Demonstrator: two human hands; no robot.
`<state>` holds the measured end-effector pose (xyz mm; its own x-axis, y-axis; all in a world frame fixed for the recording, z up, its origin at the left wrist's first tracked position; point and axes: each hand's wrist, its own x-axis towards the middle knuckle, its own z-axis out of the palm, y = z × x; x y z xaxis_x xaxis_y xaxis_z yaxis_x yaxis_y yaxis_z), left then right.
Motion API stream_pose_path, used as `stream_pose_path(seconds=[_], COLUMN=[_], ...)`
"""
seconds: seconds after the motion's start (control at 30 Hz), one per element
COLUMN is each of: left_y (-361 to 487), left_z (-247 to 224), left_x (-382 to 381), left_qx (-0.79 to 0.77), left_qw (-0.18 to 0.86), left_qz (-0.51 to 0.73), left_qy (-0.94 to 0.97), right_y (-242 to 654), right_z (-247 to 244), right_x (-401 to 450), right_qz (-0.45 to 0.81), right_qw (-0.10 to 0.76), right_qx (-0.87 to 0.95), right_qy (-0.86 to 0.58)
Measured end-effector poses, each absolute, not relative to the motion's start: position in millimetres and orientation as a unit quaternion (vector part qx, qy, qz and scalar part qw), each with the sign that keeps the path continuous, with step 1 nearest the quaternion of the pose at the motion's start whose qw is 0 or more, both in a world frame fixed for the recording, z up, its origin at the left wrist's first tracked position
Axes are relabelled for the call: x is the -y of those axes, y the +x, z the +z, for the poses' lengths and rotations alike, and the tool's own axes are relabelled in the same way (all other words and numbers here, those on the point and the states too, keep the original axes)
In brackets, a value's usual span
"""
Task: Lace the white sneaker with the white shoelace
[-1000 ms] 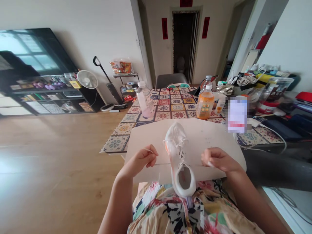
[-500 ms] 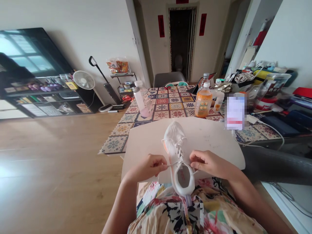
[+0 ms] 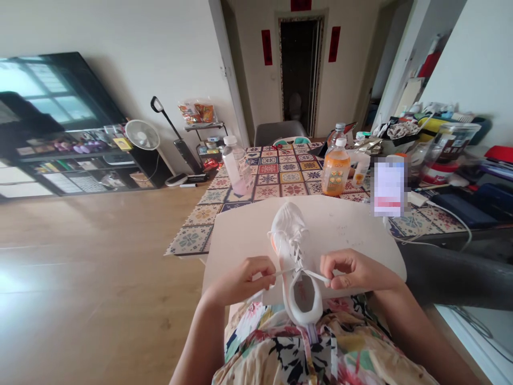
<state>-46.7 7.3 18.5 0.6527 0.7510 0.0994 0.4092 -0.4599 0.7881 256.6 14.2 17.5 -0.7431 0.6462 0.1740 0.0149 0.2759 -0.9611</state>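
Observation:
A white sneaker (image 3: 289, 224) lies on a pale board in front of me, its toe pointing away and its heel near my lap. My left hand (image 3: 256, 275) pinches one end of the white shoelace just left of the shoe's opening. On the other side, my right hand (image 3: 347, 269) grips the other shoelace end (image 3: 317, 275) between thumb and fingers. Both lace ends stretch outward from a crossing at the top of the tongue. Lower down, the lace runs criss-cross through the eyelets.
The pale board (image 3: 240, 235) juts from a table with a patterned tablecloth (image 3: 192, 238). Beyond it stand a bottle with pink liquid (image 3: 240, 174), an orange drink bottle (image 3: 335, 171) and a lit phone (image 3: 388, 187) with a white cable. Assorted containers crowd the right side.
My right hand has moved outward from the shoe and now holds a lace end drawn taut. The left hand stays nearly in place, still pinching its end.

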Motion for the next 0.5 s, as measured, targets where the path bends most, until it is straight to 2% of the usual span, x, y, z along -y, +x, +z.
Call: stream_pose_path(seconds=[0.13, 0.2, 0.27, 0.37, 0.5], left_y=[-44, -43, -42, -34, -14], left_z=[17, 16, 15, 12, 1], left_x=[-2, -2, -2, 0, 6], left_qx=[-0.424, -0.399, -0.368, -0.307, -0.233], left_qw=[0.37, 0.391, 0.375, 0.363, 0.42], left_qz=[0.243, 0.25, 0.312, 0.434, 0.487], left_qy=[0.79, 0.791, 0.792, 0.765, 0.729], right_y=[234, 223, 214, 203, 192], right_z=[8, -1, -13, -28, -32], right_x=[-7, -3, -3, -6, -6], right_qz=[0.576, 0.602, 0.616, 0.623, 0.595], right_qw=[0.397, 0.423, 0.46, 0.477, 0.496], right_qx=[0.692, 0.652, 0.61, 0.576, 0.559], right_qy=[-0.18, -0.182, -0.192, -0.229, -0.294])
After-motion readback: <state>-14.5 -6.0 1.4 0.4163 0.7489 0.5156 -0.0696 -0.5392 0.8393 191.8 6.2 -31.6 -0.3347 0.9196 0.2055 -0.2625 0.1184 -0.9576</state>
